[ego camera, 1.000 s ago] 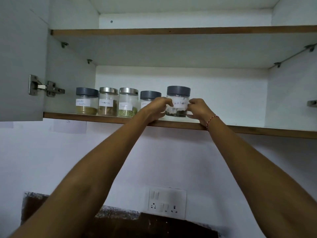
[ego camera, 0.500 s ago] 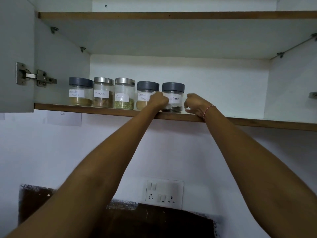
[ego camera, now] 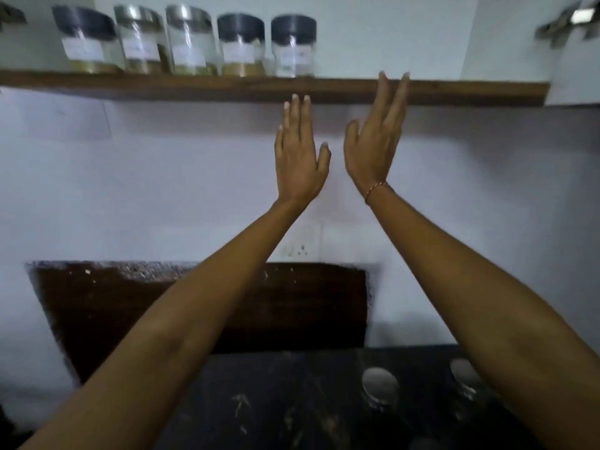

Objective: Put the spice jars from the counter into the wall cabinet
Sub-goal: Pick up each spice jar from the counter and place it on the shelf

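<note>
Several labelled spice jars stand in a row on the cabinet shelf [ego camera: 454, 90]; the rightmost has a dark lid [ego camera: 293, 47]. My left hand [ego camera: 298, 157] is raised below the shelf edge with straight fingers, holding nothing. My right hand [ego camera: 376, 138] is beside it, fingers straight, its fingertips in front of the shelf's wooden edge, also holding nothing. On the dark counter [ego camera: 292, 401] below, a jar with a silver lid [ego camera: 380, 386] stands between my forearms, and another jar [ego camera: 464, 378] shows partly behind my right forearm.
A white wall with a switch-and-socket plate [ego camera: 302, 245] lies behind my arms, above a dark brown panel [ego camera: 162, 303]. A cabinet hinge [ego camera: 571, 21] sits at the top right. The shelf has free room right of the jar row.
Both hands have let go of the dark-lidded jar, which now stands at the right end of the row, and have dropped below the shelf. The camera has tilted down to the counter.
</note>
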Available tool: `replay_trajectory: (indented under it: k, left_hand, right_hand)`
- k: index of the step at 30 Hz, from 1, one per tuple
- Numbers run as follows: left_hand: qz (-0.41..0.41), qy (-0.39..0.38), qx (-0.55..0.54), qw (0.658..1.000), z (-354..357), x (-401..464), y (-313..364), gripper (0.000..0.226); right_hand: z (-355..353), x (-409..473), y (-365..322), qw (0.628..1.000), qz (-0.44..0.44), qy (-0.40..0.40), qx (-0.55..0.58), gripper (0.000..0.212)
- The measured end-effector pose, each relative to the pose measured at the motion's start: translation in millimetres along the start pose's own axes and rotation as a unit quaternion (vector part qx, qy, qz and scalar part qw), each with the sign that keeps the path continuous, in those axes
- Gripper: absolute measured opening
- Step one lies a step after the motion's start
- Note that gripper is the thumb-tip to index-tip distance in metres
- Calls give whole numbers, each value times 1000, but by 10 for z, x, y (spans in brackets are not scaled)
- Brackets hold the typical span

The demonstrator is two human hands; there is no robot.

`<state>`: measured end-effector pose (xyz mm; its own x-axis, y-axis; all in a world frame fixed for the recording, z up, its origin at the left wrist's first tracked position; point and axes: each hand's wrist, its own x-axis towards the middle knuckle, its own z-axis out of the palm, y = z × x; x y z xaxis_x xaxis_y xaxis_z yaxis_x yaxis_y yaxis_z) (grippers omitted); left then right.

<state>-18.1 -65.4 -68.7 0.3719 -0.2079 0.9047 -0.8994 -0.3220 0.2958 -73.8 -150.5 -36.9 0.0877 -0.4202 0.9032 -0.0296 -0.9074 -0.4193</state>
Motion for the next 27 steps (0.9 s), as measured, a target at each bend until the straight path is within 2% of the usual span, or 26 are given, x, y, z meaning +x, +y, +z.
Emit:
replay_trajectory:
  k: [6, 12, 15, 18, 22, 24, 27]
  left_hand:
    - [-83, -108, -87, 987, 275, -1339, 200, 65]
    - [-143, -261, -165, 940, 437, -2790, 620, 63]
    - [-164, -342, -210, 901, 478, -3396, 829, 64]
    - [-187, -417, -248, 854, 517, -3896, 924, 68]
    - [-214, -524, -264, 781, 515, -4403, 908, 84]
    - [-220, -573, -266, 743, 539, -4503, 883, 101]
    - [-240, -626, -270, 691, 559, -4523, 883, 118]
  right_hand:
    - [-500, -1224, 502, 996, 37, -78, -31, 60]
    - [-1219, -2531, 1022, 976, 127, -137, -109, 63]
    - [-1645, -3087, 1278, 949, 144, -185, -213, 66]
    - [-2047, -3584, 1545, 906, 126, -310, -261, 82]
    - [-2397, -4073, 1822, 852, 255, -415, -194, 103]
    - [-2437, -4238, 1894, 816, 326, -453, -148, 108]
    - [-2359, -4382, 1945, 779, 393, -475, -112, 113]
